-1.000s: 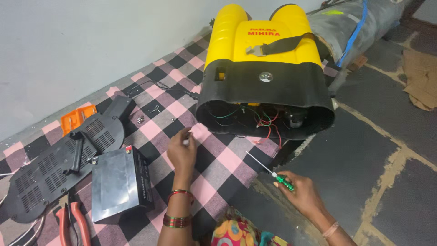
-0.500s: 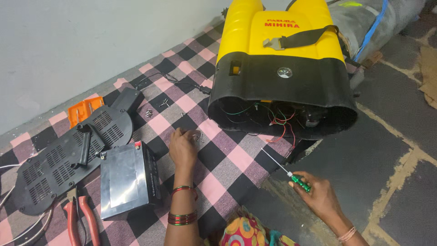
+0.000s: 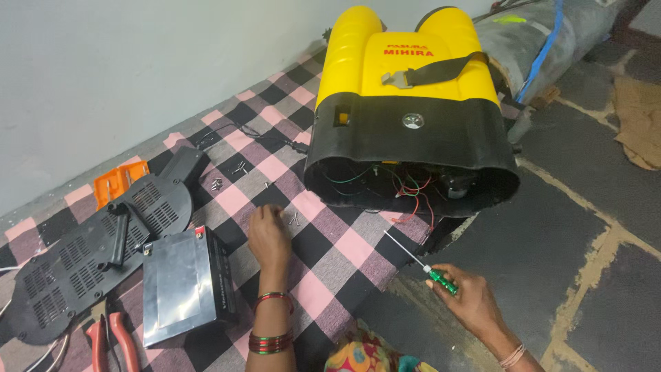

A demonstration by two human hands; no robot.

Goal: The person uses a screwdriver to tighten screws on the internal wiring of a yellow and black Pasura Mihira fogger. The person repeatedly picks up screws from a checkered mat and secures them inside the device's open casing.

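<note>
While right hand (image 3: 471,303) grips screwdriver (image 3: 418,261), left hand (image 3: 268,234) rests flat.

A yellow sprayer tank (image 3: 413,62) on a black base (image 3: 413,155), red and green wires (image 3: 406,189) inside, lies on a pink, black and grey checked cloth (image 3: 344,248). Beside it lie a black battery (image 3: 182,282), black vented cover (image 3: 89,255), orange box (image 3: 118,182) and red-handled pliers (image 3: 110,341). The screwdriver (image 3: 425,266) handle is green.

Checked cloth (image 3: 344,244) covers the floor (image 3: 571,234); on it the yellow sprayer tank (image 3: 410,103), with battery (image 3: 182,286), black cover (image 3: 89,251) and pliers (image 3: 110,344) well left of it.
</note>
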